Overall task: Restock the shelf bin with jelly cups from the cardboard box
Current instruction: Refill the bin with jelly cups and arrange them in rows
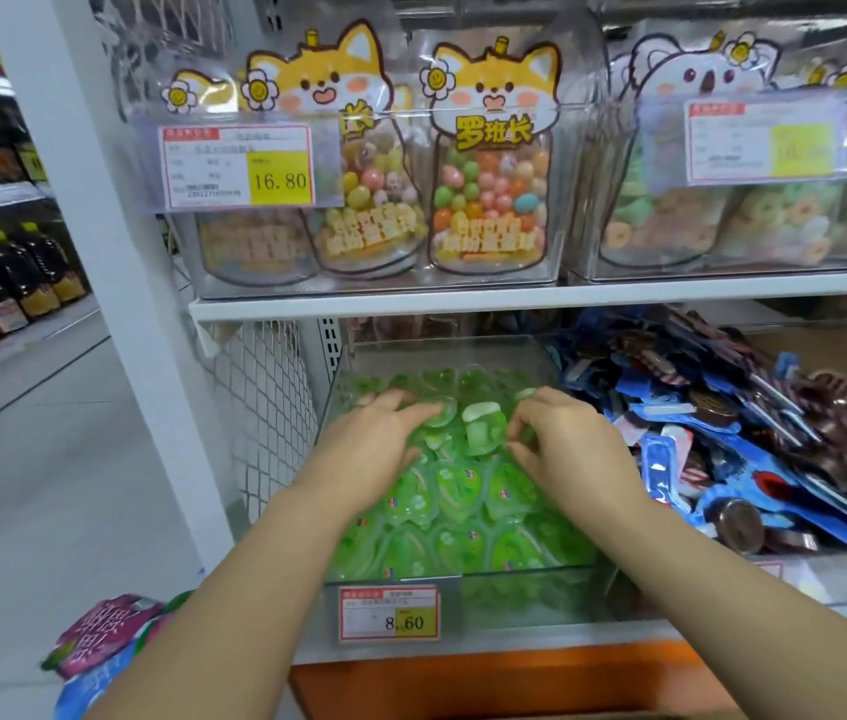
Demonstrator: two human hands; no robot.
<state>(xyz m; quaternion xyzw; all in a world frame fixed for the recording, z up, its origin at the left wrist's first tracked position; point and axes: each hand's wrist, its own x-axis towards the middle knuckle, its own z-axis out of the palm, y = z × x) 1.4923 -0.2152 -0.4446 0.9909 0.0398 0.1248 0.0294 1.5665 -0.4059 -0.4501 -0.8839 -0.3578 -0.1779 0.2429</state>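
A clear plastic shelf bin [463, 576] on the lower shelf holds several green jelly cups [457, 491]. Both my hands are inside it, over the pile. My left hand [374, 439] lies palm down with its fingertips on a green cup [442, 412]. My right hand [561, 439] is curled beside one upright green jelly cup [483, 428], thumb and fingers touching its right side. The cardboard box is not in view.
A bin of blue and dark snack packets [722, 433] sits right of the jelly bin. Candy bags [489, 200] fill clear bins on the shelf above. A price tag [389, 613] reads 8.60. Pink and blue bags [99, 641] lie low left. A white shelf post [114, 252] stands left.
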